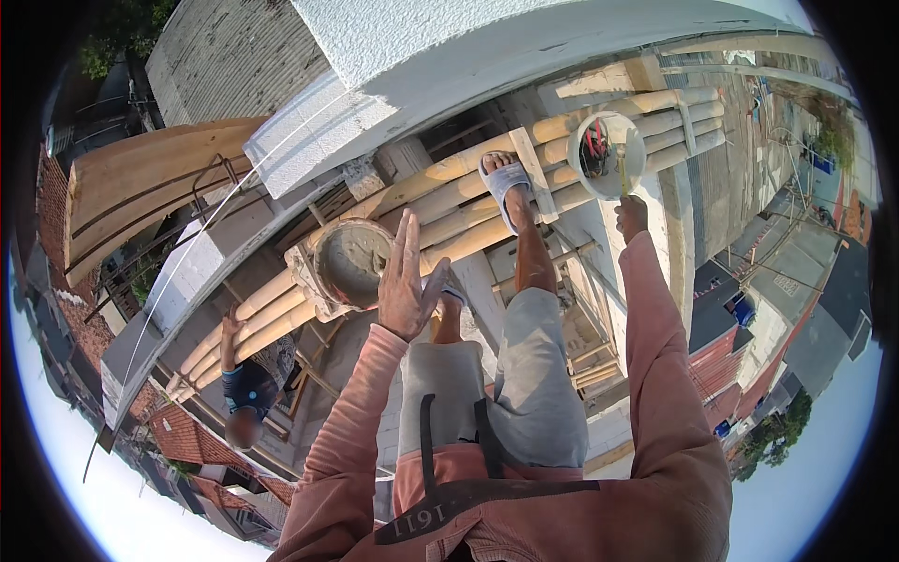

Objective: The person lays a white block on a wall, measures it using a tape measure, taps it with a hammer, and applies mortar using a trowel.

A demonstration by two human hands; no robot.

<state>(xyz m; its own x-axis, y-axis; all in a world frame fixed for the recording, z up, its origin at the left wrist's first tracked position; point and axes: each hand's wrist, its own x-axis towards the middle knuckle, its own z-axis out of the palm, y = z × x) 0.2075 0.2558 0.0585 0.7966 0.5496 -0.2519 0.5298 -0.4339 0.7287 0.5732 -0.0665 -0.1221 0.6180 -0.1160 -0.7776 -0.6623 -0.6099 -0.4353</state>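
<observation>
White bucket (637,148) stands near the right end of the bamboo poles (468,234), with red things (593,148) inside. The right hand (631,217) curls at its near rim beside a yellow strip (622,175); I cannot tell whether its grip is clamped. The left hand (405,292), grip apart, fingers straight, is beside a tub (326,291) of grey mortar (356,264).

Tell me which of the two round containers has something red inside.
The white bucket beside the right hand: red items show inside it, whereas the tub near the left hand holds grey, mortar-like paste.
</observation>
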